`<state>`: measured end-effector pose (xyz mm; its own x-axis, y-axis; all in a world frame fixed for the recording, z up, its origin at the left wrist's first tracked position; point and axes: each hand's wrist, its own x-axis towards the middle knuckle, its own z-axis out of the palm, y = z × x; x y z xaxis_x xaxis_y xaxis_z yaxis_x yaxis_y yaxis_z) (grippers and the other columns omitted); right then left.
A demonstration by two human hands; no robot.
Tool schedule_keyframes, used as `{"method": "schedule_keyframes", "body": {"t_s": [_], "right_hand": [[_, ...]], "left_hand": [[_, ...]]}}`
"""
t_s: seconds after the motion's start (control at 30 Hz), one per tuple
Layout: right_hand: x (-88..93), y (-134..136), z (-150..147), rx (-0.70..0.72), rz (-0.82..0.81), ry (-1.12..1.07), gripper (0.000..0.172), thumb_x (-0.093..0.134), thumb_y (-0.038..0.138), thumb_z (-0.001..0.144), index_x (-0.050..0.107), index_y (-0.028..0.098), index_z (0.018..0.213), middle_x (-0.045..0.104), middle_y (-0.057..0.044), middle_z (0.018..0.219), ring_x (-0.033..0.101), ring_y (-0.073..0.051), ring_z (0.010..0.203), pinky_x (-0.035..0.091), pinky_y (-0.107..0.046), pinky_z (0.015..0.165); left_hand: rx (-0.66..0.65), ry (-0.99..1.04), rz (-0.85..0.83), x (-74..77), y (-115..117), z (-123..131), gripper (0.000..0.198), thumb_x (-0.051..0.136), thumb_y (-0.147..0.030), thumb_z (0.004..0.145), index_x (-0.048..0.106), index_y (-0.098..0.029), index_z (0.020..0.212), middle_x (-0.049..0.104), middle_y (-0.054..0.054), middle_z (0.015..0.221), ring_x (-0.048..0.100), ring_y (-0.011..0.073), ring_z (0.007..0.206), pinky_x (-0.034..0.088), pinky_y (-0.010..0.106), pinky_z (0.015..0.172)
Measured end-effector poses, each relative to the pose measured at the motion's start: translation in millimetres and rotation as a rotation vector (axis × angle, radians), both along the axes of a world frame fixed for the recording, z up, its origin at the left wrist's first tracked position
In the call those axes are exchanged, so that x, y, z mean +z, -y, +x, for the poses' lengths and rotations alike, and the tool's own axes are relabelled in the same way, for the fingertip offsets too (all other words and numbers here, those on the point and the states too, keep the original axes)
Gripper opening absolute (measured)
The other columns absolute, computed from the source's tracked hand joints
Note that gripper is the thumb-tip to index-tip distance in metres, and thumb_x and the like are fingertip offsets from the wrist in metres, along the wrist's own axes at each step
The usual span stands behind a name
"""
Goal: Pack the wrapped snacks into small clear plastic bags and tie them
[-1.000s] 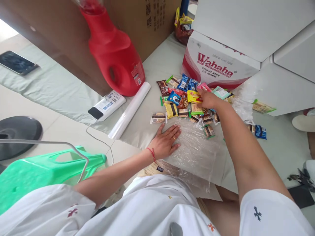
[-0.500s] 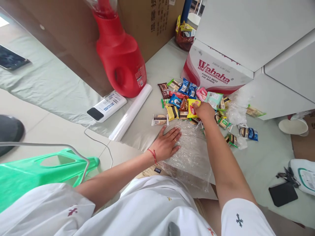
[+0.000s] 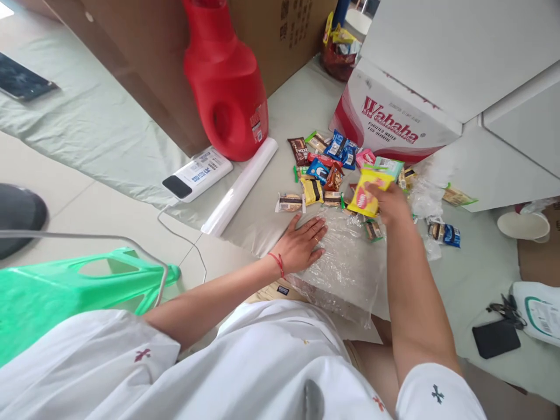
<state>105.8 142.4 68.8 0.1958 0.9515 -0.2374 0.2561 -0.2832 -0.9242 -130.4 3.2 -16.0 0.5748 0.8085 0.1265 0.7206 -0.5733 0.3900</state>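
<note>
Between the thumb and fingers of my right hand is a yellow snack packet with a pink label, lifted over the pile. My left hand lies flat with its fingers spread, pressing on a crinkled clear plastic sheet at the table's near edge. Beyond the hands several small wrapped snacks are heaped, among them a brown cocoa packet, blue packets, a yellow packet and a clear-wrapped biscuit. A pale green packet sits partly behind the held one.
Left of the snacks lie a white film roll and a white power bank with a cable. A red detergent bottle stands behind them, and a Wahaha carton borders the pile at the back. A green stool is at lower left.
My right hand has raised the yellow packet from the pile and moved it right, tilting it. The left hand stays flat on the plastic. The whole view has shifted slightly.
</note>
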Motion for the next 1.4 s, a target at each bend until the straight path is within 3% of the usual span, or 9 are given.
{"method": "schedule_keyframes", "body": {"t_s": [0.17, 0.37, 0.6, 0.73, 0.93, 1.0, 1.13, 1.27, 1.4], "right_hand": [[16.2, 93.1, 25.7, -0.119, -0.048, -0.049, 0.049, 0.078, 0.056, 0.074, 0.067, 0.024, 0.109, 0.076, -0.012, 0.118, 0.076, -0.031, 0.100, 0.066, -0.046, 0.080], [-22.8, 182.4, -18.8, -0.127, -0.232, -0.085, 0.054, 0.079, 0.062, 0.074, 0.061, 0.023, 0.107, 0.079, -0.010, 0.108, 0.077, -0.027, 0.086, 0.065, -0.041, 0.076], [-43.5, 182.9, -28.6, -0.038, -0.126, 0.467, 0.056, 0.064, 0.059, 0.088, 0.058, 0.019, 0.126, 0.072, -0.019, 0.120, 0.069, -0.034, 0.110, 0.056, -0.048, 0.095], [-37.0, 205.4, -32.6, -0.035, 0.165, 0.863, 0.069, 0.055, 0.058, 0.097, 0.046, 0.011, 0.147, 0.057, -0.028, 0.139, 0.053, -0.042, 0.128, 0.044, -0.059, 0.107], [-50.8, 259.6, -75.3, 0.680, 0.553, 0.905, 0.055, 0.057, 0.057, 0.100, 0.053, 0.022, 0.143, 0.066, -0.015, 0.125, 0.057, -0.030, 0.107, 0.045, -0.046, 0.092], [-64.6, 261.3, -89.8, 0.763, 0.578, 0.970, 0.052, 0.059, 0.052, 0.101, 0.055, 0.020, 0.143, 0.066, -0.014, 0.122, 0.055, -0.028, 0.100, 0.042, -0.043, 0.083], [-82.6, 251.4, -101.2, 0.714, 0.594, 1.058, 0.026, 0.051, 0.024, 0.106, 0.065, 0.019, 0.127, 0.067, -0.009, 0.095, 0.051, -0.024, 0.088, 0.036, -0.041, 0.075], [-73.0, 255.5, -90.7, 0.617, 0.666, 0.994, 0.017, 0.053, 0.022, 0.105, 0.070, 0.020, 0.104, 0.063, -0.006, 0.081, 0.050, -0.023, 0.082, 0.035, -0.040, 0.074], [-50.3, 272.2, -68.0, 0.444, 0.675, 0.846, 0.011, 0.058, 0.018, 0.102, 0.069, 0.020, 0.103, 0.068, -0.006, 0.084, 0.055, -0.021, 0.081, 0.043, -0.037, 0.078]], "left_hand": [[0.025, 0.008, -0.010, 0.4, 0.0, 1.5, 0.064, 0.039, -0.052, 0.106, 0.043, -0.016, 0.160, 0.032, 0.015, 0.170, 0.026, 0.0314, 0.161, 0.009, 0.062, 0.131], [0.022, -0.009, -0.025, 1.1, -0.7, 1.7, 0.066, 0.041, -0.051, 0.105, 0.041, -0.016, 0.161, 0.033, 0.017, 0.170, 0.027, 0.0346, 0.160, 0.009, 0.065, 0.130], [0.013, -0.049, -0.041, 1.3, -1.3, 2.0, 0.067, 0.038, -0.052, 0.106, 0.038, -0.016, 0.162, 0.029, 0.016, 0.172, 0.025, 0.0332, 0.161, 0.005, 0.064, 0.130], [0.006, -0.023, -0.060, 0.9, -2.4, -0.8, 0.065, 0.035, -0.051, 0.107, 0.040, -0.015, 0.161, 0.030, 0.016, 0.171, 0.026, 0.0330, 0.161, 0.006, 0.064, 0.130], [0.175, 0.189, -0.029, -3.4, -13.4, -6.3, 0.052, 0.043, -0.046, 0.103, 0.058, -0.015, 0.143, 0.051, 0.018, 0.157, 0.042, 0.0318, 0.149, 0.032, 0.052, 0.125], [0.302, 0.206, 0.014, 0.4, -22.3, -1.0, 0.056, 0.050, -0.049, 0.100, 0.056, -0.012, 0.142, 0.054, 0.020, 0.151, 0.048, 0.0330, 0.143, 0.036, 0.049, 0.122], [0.446, 0.073, -0.026, 19.3, -44.8, 18.4, 0.069, 0.065, -0.050, 0.091, 0.050, -0.010, 0.146, 0.058, 0.022, 0.143, 0.056, 0.0361, 0.132, 0.046, 0.046, 0.109], [0.440, -0.027, -0.192, 36.6, -63.7, 28.9, 0.028, 0.057, -0.030, 0.094, 0.070, -0.018, 0.115, 0.075, 0.012, 0.111, 0.069, 0.0300, 0.103, 0.050, 0.039, 0.088], [0.421, 0.069, -0.235, 45.7, -74.0, 29.3, 0.016, 0.057, -0.020, 0.087, 0.072, -0.018, 0.091, 0.076, 0.007, 0.089, 0.068, 0.0252, 0.088, 0.047, 0.034, 0.078]]}}
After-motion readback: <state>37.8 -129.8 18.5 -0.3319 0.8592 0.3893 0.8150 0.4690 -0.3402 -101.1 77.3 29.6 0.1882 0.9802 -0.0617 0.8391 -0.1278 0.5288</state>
